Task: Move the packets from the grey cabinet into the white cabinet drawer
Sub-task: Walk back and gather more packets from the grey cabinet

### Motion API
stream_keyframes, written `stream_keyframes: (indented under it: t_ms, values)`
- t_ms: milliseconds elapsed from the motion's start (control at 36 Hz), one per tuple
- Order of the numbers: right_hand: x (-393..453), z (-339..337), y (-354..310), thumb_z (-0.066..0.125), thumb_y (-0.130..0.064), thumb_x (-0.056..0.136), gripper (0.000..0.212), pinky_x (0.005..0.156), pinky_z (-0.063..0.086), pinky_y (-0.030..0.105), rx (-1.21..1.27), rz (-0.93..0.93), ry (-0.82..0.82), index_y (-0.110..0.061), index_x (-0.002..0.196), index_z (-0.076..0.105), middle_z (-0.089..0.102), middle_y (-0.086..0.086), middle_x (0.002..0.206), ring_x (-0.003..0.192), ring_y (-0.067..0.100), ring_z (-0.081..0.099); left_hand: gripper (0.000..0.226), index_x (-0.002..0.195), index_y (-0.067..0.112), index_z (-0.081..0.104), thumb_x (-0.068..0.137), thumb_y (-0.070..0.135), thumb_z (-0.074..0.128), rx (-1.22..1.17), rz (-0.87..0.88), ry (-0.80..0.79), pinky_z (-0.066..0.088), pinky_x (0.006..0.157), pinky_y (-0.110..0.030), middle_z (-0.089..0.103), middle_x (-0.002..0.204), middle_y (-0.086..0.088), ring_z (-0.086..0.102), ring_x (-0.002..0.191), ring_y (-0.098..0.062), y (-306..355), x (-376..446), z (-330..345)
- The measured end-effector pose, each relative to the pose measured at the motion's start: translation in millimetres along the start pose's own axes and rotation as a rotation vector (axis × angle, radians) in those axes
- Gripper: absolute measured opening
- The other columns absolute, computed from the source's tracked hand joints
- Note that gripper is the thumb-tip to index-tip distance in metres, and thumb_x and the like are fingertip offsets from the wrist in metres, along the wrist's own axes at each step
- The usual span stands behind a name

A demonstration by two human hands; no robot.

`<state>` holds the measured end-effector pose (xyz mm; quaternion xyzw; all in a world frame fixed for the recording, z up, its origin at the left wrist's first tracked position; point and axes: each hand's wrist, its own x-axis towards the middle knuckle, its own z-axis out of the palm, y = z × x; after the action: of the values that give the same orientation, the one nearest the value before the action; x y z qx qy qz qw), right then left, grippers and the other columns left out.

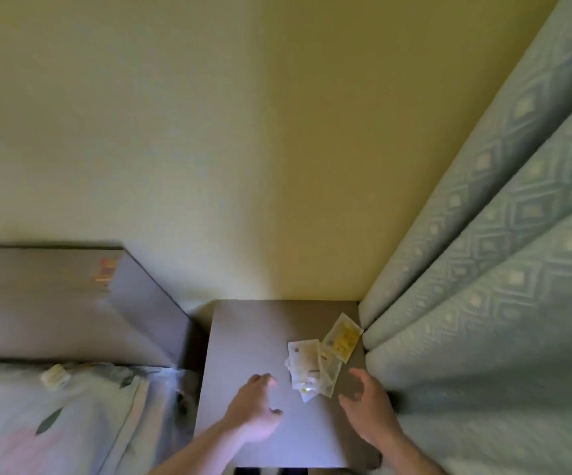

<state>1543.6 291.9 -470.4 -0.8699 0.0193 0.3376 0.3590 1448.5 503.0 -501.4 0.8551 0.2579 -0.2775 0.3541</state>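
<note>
Two bare forearms are extended over the grey cabinet (243,344). The left hand (255,407) is held just above its top with fingers loosely curled, nothing grasped. The right hand (367,402) is spread open, empty, near the packets (307,366). These are scattered, overlapping, on the cabinet's right part, beside the patterned curtain (483,269). A bed (55,416) and headboard (38,303) are seen at left.

Dim, soft, yellowish indoor light. Blurred throughout, most on the headboard (72,296) at left. Strong wide-angle bending of the curtain (504,255) at right. Faint sheen on the grey cabinet top (253,341).
</note>
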Motion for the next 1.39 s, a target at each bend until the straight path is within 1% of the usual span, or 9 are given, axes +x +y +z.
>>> stream_keyframes:
  t_ms: [306,417,472,667,917,1083,1222,1306,1389]
  values:
    - [156,27,39,0.077,-0.026,0.085,0.059,0.102,0.042,0.034,0.088,0.187,0.121,-0.011,0.136,0.052,0.058,0.009,0.136,0.128,0.027,0.054,0.076,0.133,0.023,0.04,0.074,0.056,0.076,-0.086,-0.157,0.069,0.047,0.093,-0.033,0.044,0.131,0.004,0.047,0.126,-0.022,14,160,48]
    - [201,44,51,0.079,-0.022,0.083,0.021,0.092,0.053,0.042,0.128,0.232,0.167,-0.026,0.085,0.058,0.071,0.01,0.115,0.107,0.031,0.066,0.087,0.123,0.025,0.044,0.058,0.073,0.077,-0.11,-0.193,0.145,0.05,0.091,-0.037,0.053,0.123,0.006,0.051,0.119,-0.022,0,181,74]
    - [217,53,51,0.079,-0.025,0.083,0.02,0.083,0.055,0.038,0.145,0.261,0.208,-0.023,0.084,0.06,0.074,0.011,0.108,0.1,0.031,0.068,0.091,0.122,0.027,0.046,0.053,0.078,0.075,-0.121,-0.197,0.177,0.049,0.089,-0.035,0.055,0.12,0.009,0.052,0.117,-0.02,-9,188,86]
    - [244,78,56,0.086,-0.036,0.073,0.061,0.073,0.053,0.035,0.257,0.413,0.378,-0.007,0.119,0.059,0.07,0.011,0.112,0.1,0.034,0.068,0.057,0.105,0.034,0.053,0.062,0.052,0.084,-0.28,-0.189,0.208,0.052,0.071,-0.031,0.069,0.093,0.017,0.066,0.086,-0.012,-23,195,100]
    - [245,74,64,0.078,-0.026,0.084,0.024,0.066,0.047,0.031,0.148,0.468,0.285,-0.007,0.099,0.076,0.074,0.015,0.099,0.074,0.026,0.06,0.024,0.086,0.022,0.072,0.074,0.038,0.086,-0.447,-0.282,0.029,0.051,0.059,-0.023,0.072,0.08,0.011,0.067,0.075,-0.006,-49,192,88]
    - [219,73,70,0.073,-0.017,0.09,0.014,0.071,0.046,0.031,0.289,0.393,0.291,-0.007,0.1,0.075,0.074,0.011,0.098,0.08,0.021,0.061,0.012,0.081,0.015,0.071,0.083,0.018,0.082,-0.592,-0.318,0.105,0.045,0.056,-0.012,0.073,0.072,0.005,0.068,0.073,-0.015,-85,165,72]
    - [175,89,86,0.079,-0.02,0.085,0.019,0.076,0.048,0.034,0.312,0.453,0.225,-0.011,0.1,0.071,0.072,0.006,0.096,0.085,0.021,0.063,0.04,0.098,0.004,0.065,0.084,0.039,0.079,-0.598,-0.383,0.16,0.041,0.058,-0.025,0.062,0.077,-0.009,0.062,0.07,-0.022,-118,136,55]
    - [158,101,88,0.083,-0.023,0.079,0.028,0.074,0.048,0.033,0.188,0.507,0.142,-0.016,0.098,0.063,0.065,0.0,0.088,0.08,0.022,0.061,0.031,0.099,0.013,0.067,0.084,0.037,0.079,-0.634,-0.366,0.156,0.053,0.071,-0.032,0.075,0.089,-0.005,0.072,0.087,-0.025,-128,121,48]
    - [150,114,79,0.083,-0.034,0.074,0.041,0.058,0.045,0.027,0.088,0.536,0.138,-0.016,0.1,0.057,0.064,0.001,0.085,0.072,0.02,0.061,0.014,0.091,0.02,0.063,0.089,0.016,0.076,-0.703,-0.334,0.189,0.046,0.059,-0.011,0.074,0.076,0.008,0.069,0.074,-0.009,-131,106,43]
